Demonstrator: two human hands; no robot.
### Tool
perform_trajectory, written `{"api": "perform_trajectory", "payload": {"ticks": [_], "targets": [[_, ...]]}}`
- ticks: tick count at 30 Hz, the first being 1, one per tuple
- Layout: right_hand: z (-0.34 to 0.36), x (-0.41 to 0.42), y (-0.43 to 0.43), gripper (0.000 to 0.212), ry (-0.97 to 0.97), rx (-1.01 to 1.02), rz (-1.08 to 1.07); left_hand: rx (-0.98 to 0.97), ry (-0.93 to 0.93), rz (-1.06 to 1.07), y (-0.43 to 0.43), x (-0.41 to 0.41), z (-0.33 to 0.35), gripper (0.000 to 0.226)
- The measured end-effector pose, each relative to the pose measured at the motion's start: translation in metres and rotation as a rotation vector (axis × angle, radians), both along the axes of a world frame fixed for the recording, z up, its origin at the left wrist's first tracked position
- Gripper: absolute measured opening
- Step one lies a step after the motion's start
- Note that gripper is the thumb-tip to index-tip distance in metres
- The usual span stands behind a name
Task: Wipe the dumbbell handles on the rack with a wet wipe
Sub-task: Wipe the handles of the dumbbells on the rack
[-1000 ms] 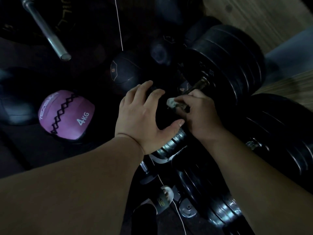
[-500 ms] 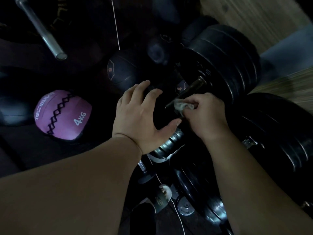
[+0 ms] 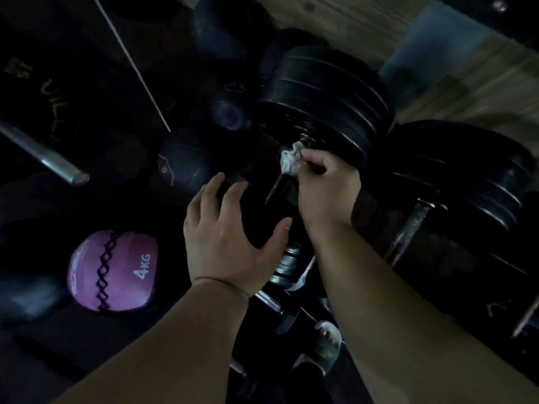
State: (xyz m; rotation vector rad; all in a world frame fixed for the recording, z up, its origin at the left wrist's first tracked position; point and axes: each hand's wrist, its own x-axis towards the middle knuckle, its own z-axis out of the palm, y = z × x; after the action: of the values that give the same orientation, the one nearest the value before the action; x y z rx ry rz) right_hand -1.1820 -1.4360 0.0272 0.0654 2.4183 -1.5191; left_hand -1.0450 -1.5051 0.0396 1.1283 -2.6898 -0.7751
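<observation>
Near the middle of the view, the right hand pinches a crumpled white wipe with its thumb and curled fingers. The wipe is pressed on the thin metal handle of a big dumbbell. It sits at the top end of the handle, just beside the fat black plates of the dumbbell. The handle slants down and to the left from there, and its lower part shows bare below the wipe.

The left hand holds nothing. Its fingers are straight and spread wide, and the thumb sticks out toward the right wrist. It lies over a round black shape just left of the handle, but it is too dark to tell if the palm touches it.

To the right lies a second dumbbell with black plates. Just below the left thumb is a small shiny dumbbell. Low on the left sits a pink ball marked 4KG. Above it, a silver bar pokes in from the left edge. Dark balls sit between the bar and the big dumbbell. Light wood floor shows at the top right.
</observation>
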Motion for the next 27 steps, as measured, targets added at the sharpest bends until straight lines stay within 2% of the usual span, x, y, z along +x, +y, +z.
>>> {"api": "perform_trajectory", "payload": {"ticks": [3, 7, 13, 17, 23, 27], "targets": [[-0.004, 0.0, -0.004, 0.018, -0.017, 0.086, 0.007, 0.004, -0.016, -0.003, 0.001, 0.0, 0.0, 0.087], [-0.006, -0.001, -0.005, 0.022, -0.044, 0.07, 0.041, -0.01, 0.017, -0.015, 0.0, -0.001, -0.001, 0.085], [-0.014, -0.01, -0.01, 0.019, 0.197, 0.154, 0.026, -0.022, 0.057, -0.024, 0.0, -0.001, -0.003, 0.082], [-0.013, -0.013, -0.006, 0.013, 0.268, 0.203, 0.166, -0.012, 0.051, -0.035, -0.001, 0.0, -0.005, 0.081], [-0.008, -0.009, 0.005, 0.011, 0.172, 0.315, 0.5, 0.01, 0.042, -0.039, -0.001, 0.0, -0.005, 0.085], [-0.013, -0.014, 0.001, 0.012, 0.341, 0.384, 0.508, 0.002, 0.039, -0.044, -0.001, -0.001, -0.005, 0.084]]}}
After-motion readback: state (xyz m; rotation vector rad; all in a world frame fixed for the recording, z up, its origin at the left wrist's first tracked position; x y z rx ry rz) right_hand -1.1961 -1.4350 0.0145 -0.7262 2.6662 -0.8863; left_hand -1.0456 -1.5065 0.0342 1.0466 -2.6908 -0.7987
